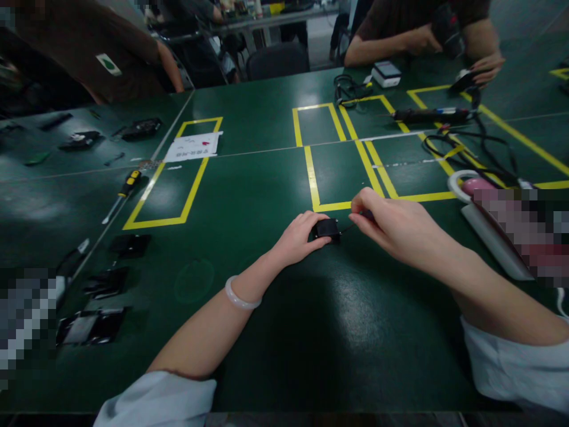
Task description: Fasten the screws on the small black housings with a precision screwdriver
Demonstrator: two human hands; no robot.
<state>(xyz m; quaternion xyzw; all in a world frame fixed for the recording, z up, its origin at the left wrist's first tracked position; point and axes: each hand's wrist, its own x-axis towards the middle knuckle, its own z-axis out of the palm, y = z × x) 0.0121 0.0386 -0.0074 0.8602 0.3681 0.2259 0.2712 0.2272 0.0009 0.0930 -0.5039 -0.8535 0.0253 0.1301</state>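
A dark green worktable (267,178) spreads across the view, crossed by pale seams and marked out in rectangles with yellow tape (195,190). Beyond its far edge are a black chair (278,60) and a grey bench (284,22) with assorted items on it; a person in a dark shirt (128,53) is at the far left, while a co-worker at the far right grips a dark power drill (447,29). Near that co-worker sits a small white box (386,73) with a grey top, its inside hidden, beside a coiled black cable (349,90). A white paper sheet (192,146) lies across the left taped rectangle, with a yellow-and-black screwdriver (130,183) nearby and black parts (128,244) in a row nearer the viewer. At the middle of the table, just nearer than a taped outline, the left hand (297,240) grips a small black block (328,228) between thumb and fingers; the right hand (391,222) pinches a thin dark tool (349,228), its tip at the block's right side.
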